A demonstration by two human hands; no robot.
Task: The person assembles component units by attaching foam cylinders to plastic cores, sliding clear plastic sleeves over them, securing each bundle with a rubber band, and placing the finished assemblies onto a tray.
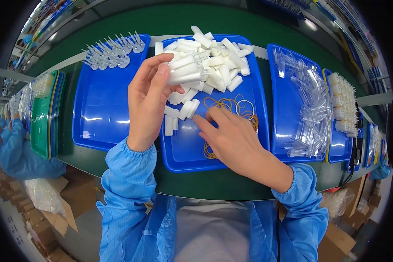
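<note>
My left hand (150, 94) is raised over the middle blue tray (179, 163), closed round a bundle of white foam pieces (185, 70). Thin clear plastic stems stick out of the bundle's right end. Lower down, my right hand (229, 137) reaches into the same tray with fingers bent and apart. Its fingertips are at a few loose white foam pieces (187, 109); whether they touch is hard to tell. Tan rubber bands (225, 104) lie around and partly beneath this hand. Behind both hands rises a heap of white foam pieces (227, 65).
At left, a blue tray (98, 109) carries clear plastic parts with upright stems (113, 52) at its far end. Clear plastic tubes (310, 113) fill another blue tray on the right. Beyond it stand white-topped parts (343, 102). Green trays (41, 126) are stacked far left, near a co-worker's blue sleeve (17, 146).
</note>
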